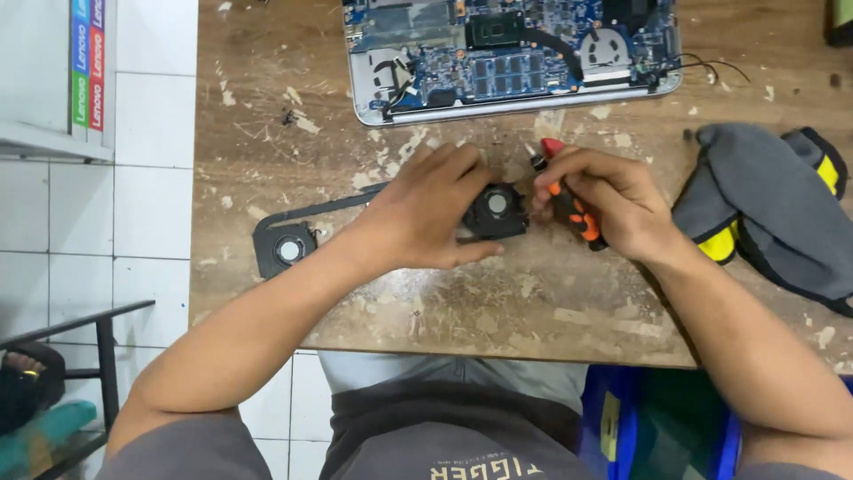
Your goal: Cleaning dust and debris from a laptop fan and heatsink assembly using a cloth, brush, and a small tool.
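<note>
Left hand (426, 213) is down flat over the near edge of a small black cooling fan (496, 210), fingers spread and curled around its left side, pinning it to the scarred wooden surface (498, 311). Right hand (613, 203) is closed around a screwdriver with a black and orange handle (573, 209), its red end pointing up and away from the fan, knuckles just beside the fan's right edge. So the fan sits squarely between the two hands, touching both, its pale round hub showing in the gap.

From under the left hand a thin dark heat pipe (324, 206) runs out to the left and ends in a second fan (286, 250), lying well clear of the fingers.

Beyond the hands, at the far edge of the surface, an opened laptop (515, 53) lies with its blue circuit board exposed. Off to the right of the right hand there is a grey and yellow cloth bundle (773, 204), close to the wrist but apart from it.
</note>
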